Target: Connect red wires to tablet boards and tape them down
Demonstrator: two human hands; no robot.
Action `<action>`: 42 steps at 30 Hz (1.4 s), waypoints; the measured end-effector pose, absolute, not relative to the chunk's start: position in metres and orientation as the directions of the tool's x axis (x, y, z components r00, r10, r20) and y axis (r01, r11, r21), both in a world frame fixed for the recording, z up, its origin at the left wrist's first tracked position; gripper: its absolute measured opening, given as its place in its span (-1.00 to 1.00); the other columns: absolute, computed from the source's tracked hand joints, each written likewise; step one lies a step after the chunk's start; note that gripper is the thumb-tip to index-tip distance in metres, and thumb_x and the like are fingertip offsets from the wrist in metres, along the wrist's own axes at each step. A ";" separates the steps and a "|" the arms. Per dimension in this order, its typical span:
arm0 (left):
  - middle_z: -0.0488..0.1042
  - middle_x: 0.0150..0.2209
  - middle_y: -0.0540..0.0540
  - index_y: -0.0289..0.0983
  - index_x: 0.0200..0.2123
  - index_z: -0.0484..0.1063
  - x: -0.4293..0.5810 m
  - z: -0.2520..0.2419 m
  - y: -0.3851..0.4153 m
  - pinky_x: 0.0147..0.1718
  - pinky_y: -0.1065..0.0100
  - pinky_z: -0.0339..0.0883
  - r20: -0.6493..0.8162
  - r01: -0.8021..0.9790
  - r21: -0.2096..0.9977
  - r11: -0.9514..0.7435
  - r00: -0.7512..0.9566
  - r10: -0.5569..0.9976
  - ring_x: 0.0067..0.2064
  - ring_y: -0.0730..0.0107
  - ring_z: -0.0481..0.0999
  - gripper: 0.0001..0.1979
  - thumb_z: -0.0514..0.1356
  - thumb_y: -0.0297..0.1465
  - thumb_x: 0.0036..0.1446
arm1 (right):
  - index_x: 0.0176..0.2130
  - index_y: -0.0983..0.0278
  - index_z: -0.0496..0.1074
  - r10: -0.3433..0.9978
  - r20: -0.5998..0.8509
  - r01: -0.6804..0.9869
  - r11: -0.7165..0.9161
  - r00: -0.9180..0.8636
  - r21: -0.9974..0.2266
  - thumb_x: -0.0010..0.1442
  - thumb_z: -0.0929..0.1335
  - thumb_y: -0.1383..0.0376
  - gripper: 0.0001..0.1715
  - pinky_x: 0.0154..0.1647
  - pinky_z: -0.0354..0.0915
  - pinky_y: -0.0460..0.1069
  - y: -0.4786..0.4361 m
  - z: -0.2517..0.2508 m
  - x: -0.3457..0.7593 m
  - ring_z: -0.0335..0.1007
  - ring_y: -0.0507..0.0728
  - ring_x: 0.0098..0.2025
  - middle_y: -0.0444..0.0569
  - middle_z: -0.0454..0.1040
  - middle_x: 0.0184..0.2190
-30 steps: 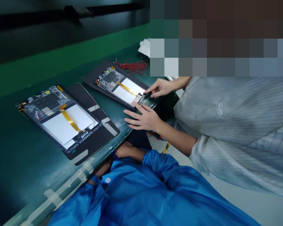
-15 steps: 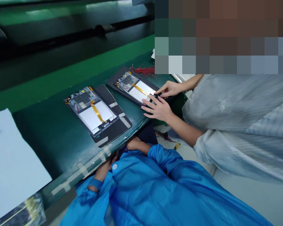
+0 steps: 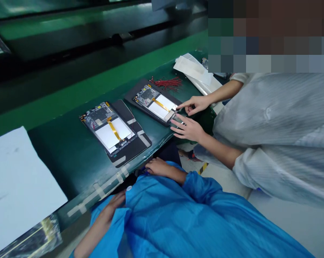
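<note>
Below the table edge, my left hand lies flat against my blue smock, its fingertips partly hidden by the cloth. My right hand rests at my lap, fingers loosely stretched and nothing visible in it. Nearest to them on the table is an opened tablet with a circuit board, white battery and orange ribbon cable, lying on a black taped pad. To its right, a co-worker's two hands are over the lower end of a second opened tablet.
A bundle of red wires lies behind the second tablet, with white sheets farther right. At left a large white sheet covers the table corner above a clear plastic bag. Tape strips run along the table edge.
My hands have moved apart: the left has drawn back onto the smock, the right now lies on my lap in fuller view. The co-worker's left hand has shifted slightly off the second tablet.
</note>
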State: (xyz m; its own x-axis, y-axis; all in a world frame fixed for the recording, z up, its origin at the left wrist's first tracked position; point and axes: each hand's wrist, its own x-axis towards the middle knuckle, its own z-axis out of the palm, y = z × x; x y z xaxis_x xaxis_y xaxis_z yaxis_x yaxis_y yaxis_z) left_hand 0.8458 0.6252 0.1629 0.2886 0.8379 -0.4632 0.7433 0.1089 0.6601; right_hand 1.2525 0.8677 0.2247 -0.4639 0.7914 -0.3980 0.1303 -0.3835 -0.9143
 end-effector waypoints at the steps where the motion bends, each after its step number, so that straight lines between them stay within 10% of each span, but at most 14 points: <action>1: 0.60 0.18 -0.05 0.09 0.01 0.67 0.845 0.182 0.624 0.27 0.10 0.45 -0.500 0.687 0.704 0.179 0.302 0.812 0.28 -0.24 0.51 -0.45 0.17 0.18 0.11 | 0.16 -0.03 0.49 0.800 -0.389 0.243 -0.309 -0.457 -0.920 0.43 -0.05 0.13 -0.31 0.09 0.33 0.25 0.850 0.231 1.244 0.53 0.09 0.04 -0.03 0.50 0.26; 6: 0.63 0.10 -0.07 0.02 0.03 0.61 0.851 0.267 0.644 0.11 0.04 0.59 -0.551 0.455 0.738 0.499 -0.022 0.834 0.10 -0.09 0.64 -0.49 0.20 0.16 0.21 | -0.45 0.13 0.49 0.778 -0.182 0.364 0.065 -0.602 -0.929 0.29 0.31 0.15 -0.69 -0.16 0.35 0.04 0.762 0.238 1.175 0.46 0.11 -0.32 -0.10 0.57 -0.40; 11: 0.43 0.29 -0.25 -0.16 0.31 0.31 0.861 0.267 0.690 -0.06 0.13 0.66 -0.431 0.267 0.829 0.491 -0.255 0.866 0.07 0.05 0.61 -0.19 0.33 0.11 0.11 | -0.14 0.20 0.50 0.954 0.014 0.553 0.185 -0.298 -0.812 0.35 0.28 0.24 -0.79 -0.15 0.36 0.04 0.785 0.228 1.152 0.45 0.13 -0.30 0.00 0.57 -0.22; 19: 0.34 0.25 -0.30 -0.24 0.44 0.13 0.860 0.246 0.720 -0.38 0.32 0.55 -0.446 0.316 0.816 0.484 -0.188 0.875 -0.20 0.35 0.53 -0.03 0.32 -0.04 0.03 | -0.10 0.23 0.55 0.917 -0.027 0.690 0.280 -0.398 -0.667 0.35 0.30 0.26 -0.76 -0.11 0.34 0.05 0.818 0.232 1.145 0.50 0.19 -0.15 0.04 0.59 -0.17; 26: 0.54 0.01 -0.11 -0.20 0.22 0.42 0.859 0.284 0.720 -0.26 0.35 0.47 -0.195 0.413 0.860 0.301 -0.280 0.940 -0.21 0.36 0.46 -0.39 0.28 -0.02 0.20 | -0.25 0.21 0.51 0.909 0.410 0.559 0.377 -0.072 -0.738 0.39 0.27 0.26 -0.77 -0.24 0.27 0.02 0.852 0.294 1.179 0.33 0.07 -0.40 -0.08 0.51 -0.34; 34: 0.66 -0.23 -0.06 -0.15 -0.15 0.61 0.900 0.269 0.695 -0.17 0.29 0.55 -0.273 0.459 0.858 0.231 0.026 0.962 -0.21 0.20 0.65 -0.50 0.22 0.15 0.22 | -0.23 0.23 0.50 0.803 0.267 0.497 0.553 -0.533 -0.669 0.43 0.25 0.31 -0.74 -0.18 0.29 -0.07 0.851 0.289 1.134 0.43 0.02 -0.26 -0.12 0.53 -0.28; 37: 0.66 -0.26 -0.07 -0.14 -0.16 0.61 0.906 0.268 0.693 -0.23 0.30 0.55 -0.263 0.460 0.864 0.205 0.064 0.963 -0.25 0.19 0.66 -0.50 0.20 0.15 0.23 | -0.37 0.29 0.41 0.865 0.308 0.631 0.500 -0.396 -0.593 0.41 0.29 0.33 -0.72 -0.04 0.32 -0.11 0.916 0.307 1.135 0.48 0.00 -0.09 -0.11 0.55 -0.23; 42: 0.67 -0.26 -0.04 -0.13 -0.16 0.62 0.904 0.280 0.696 -0.25 0.34 0.53 -0.178 0.491 0.861 0.131 0.050 0.983 -0.27 0.24 0.66 -0.59 0.20 0.05 0.29 | -0.70 0.22 -0.17 0.964 0.198 0.893 -0.075 0.180 -0.444 0.21 0.15 0.55 -0.42 -0.14 0.14 -0.33 1.078 0.322 1.190 0.22 -0.02 0.37 -0.01 0.60 -0.31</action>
State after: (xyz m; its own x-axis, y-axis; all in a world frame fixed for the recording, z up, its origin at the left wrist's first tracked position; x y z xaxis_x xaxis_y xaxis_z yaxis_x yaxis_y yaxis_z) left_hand 0.9041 0.6957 0.2799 0.0498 0.9829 -0.1775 0.4911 0.1307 0.8612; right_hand 1.1905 1.0780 0.3221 0.1800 0.9635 0.1982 0.8929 -0.0755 -0.4440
